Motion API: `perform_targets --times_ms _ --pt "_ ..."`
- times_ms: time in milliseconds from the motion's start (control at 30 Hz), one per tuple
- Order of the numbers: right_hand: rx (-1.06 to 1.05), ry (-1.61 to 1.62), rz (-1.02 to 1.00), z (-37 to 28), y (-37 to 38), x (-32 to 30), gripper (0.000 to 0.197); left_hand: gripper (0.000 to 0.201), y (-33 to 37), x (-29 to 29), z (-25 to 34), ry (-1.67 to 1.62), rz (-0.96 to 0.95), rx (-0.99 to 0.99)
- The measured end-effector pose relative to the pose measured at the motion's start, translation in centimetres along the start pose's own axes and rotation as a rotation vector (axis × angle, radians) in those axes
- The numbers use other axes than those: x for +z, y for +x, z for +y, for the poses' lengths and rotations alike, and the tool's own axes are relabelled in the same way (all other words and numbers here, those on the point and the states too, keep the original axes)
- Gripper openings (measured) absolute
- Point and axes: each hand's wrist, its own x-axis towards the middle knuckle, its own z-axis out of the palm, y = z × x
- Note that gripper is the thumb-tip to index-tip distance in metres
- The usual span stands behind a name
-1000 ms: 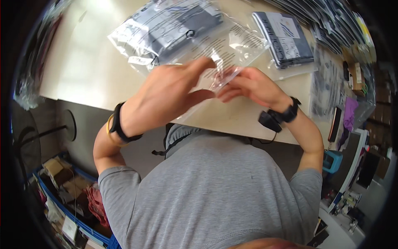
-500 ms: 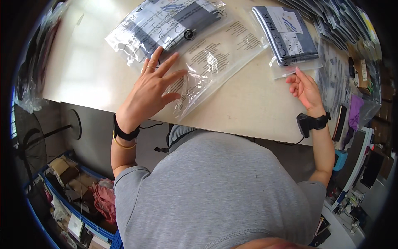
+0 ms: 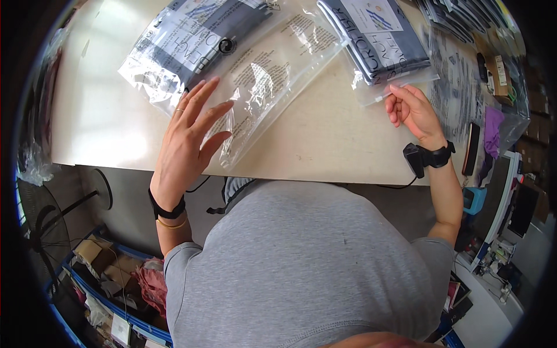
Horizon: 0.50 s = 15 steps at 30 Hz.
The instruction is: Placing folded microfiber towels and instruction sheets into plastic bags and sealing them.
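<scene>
My left hand (image 3: 184, 145) lies with fingers spread over the lower left of a large clear plastic bag (image 3: 255, 81). Inside that bag's far part sits a folded dark grey towel pack (image 3: 203, 40) with a printed card. To the right is a smaller zip bag (image 3: 371, 93), holding a folded dark grey towel (image 3: 406, 49) with a white picture label. My right hand (image 3: 415, 113) has its fingers curled, thumb and forefinger pinching the zip closure at this bag's near edge. Both wrists wear black straps.
A stack of bagged dark packs (image 3: 452, 17) stands at the far right, beside flat clear bags (image 3: 455, 87). Near the table's right edge are a small cardboard box (image 3: 500, 78), a purple cloth (image 3: 493, 124) and a dark slim object (image 3: 471, 148). Below left stands a blue-edged bin (image 3: 127, 307).
The view has shifted, so the bags appear further left and up. My left hand has drawn nearer to me across the large bag. My right hand stays at the smaller bag's closure.
</scene>
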Motion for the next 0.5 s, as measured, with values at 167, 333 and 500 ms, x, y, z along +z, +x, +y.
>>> perform_targets --times_ms 167,333,500 --pt "0.047 -0.038 -0.005 -1.1 -0.2 0.6 0.025 0.038 0.2 0.5 0.8 -0.066 -0.111 0.073" --pt "0.148 -0.21 -0.072 -1.7 0.5 1.2 0.029 0.038 0.2 1.1 0.2 -0.119 -0.112 0.137" --pt "0.134 -0.122 -0.068 -1.3 -0.4 0.8 0.025 0.043 0.0 0.9 -0.4 -0.17 -0.131 0.11"
